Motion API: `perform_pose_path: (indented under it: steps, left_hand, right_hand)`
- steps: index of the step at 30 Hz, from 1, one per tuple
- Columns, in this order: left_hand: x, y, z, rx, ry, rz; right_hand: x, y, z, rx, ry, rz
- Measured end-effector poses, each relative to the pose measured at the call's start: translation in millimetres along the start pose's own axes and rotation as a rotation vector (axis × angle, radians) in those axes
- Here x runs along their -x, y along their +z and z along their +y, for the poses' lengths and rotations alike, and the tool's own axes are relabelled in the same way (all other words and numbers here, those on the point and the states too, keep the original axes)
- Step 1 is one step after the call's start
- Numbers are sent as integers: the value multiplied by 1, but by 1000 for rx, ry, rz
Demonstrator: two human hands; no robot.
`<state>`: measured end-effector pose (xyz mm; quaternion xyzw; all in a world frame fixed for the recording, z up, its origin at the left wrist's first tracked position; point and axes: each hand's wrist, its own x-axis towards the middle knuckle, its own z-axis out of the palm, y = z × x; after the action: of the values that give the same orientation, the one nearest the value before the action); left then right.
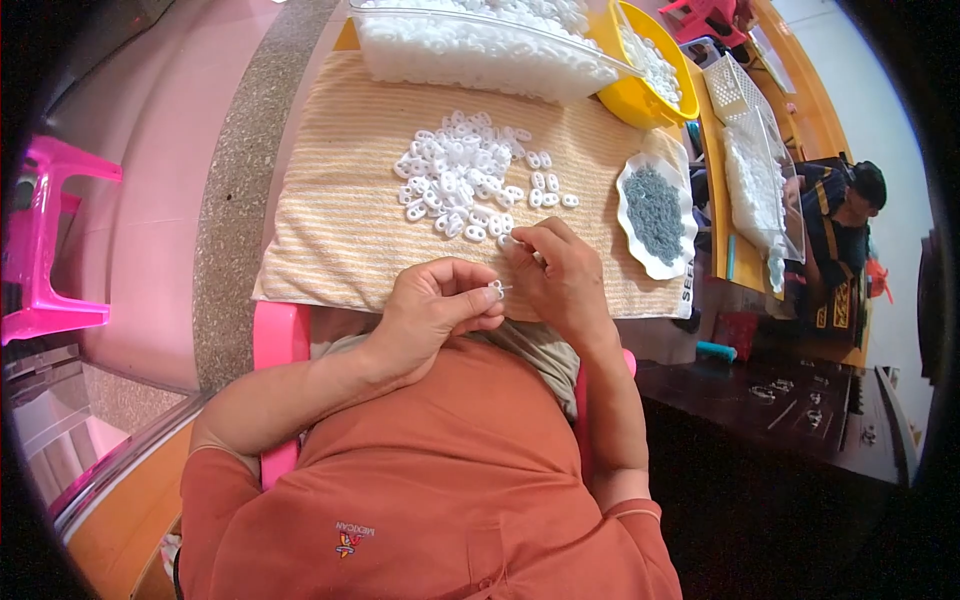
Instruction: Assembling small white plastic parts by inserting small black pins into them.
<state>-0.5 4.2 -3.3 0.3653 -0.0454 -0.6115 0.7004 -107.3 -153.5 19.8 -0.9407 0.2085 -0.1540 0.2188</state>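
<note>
My left hand (440, 308) is closed, pinching a small white plastic piece (496, 288) between thumb and index finger. A thin pin-like bit sticks out of that piece toward the right. Just to its right, my right hand (562, 268) has its thumb and index finger together on another white two-holed piece (506, 241) at the near edge of the pile. A loose pile of white two-holed plastic pieces (455, 165) lies beyond my hands, several of them apart on its right. A white scalloped dish (683, 205) full of tiny grey metal parts (655, 215) sits to the right.
A striped towel (330, 200) covers the table. At the far side stand a clear bin (480, 55) and a yellow basket (640, 108), both filled with white pieces. A pink stool (45, 240) is at left. Another person (840, 220) sits at right beside a clear container (755, 185).
</note>
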Motion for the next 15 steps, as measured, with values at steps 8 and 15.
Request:
perform_pose_path:
  steps: [8, 15]
  left_hand:
    - [0, 0, 1, 0, -4, 5]
    - [1, -1, 1, 10, 5, -1]
  right_hand:
    - [-12, 2, 7, -4, -40, 5]
    - [-16, 3, -1, 76, 24, 13]
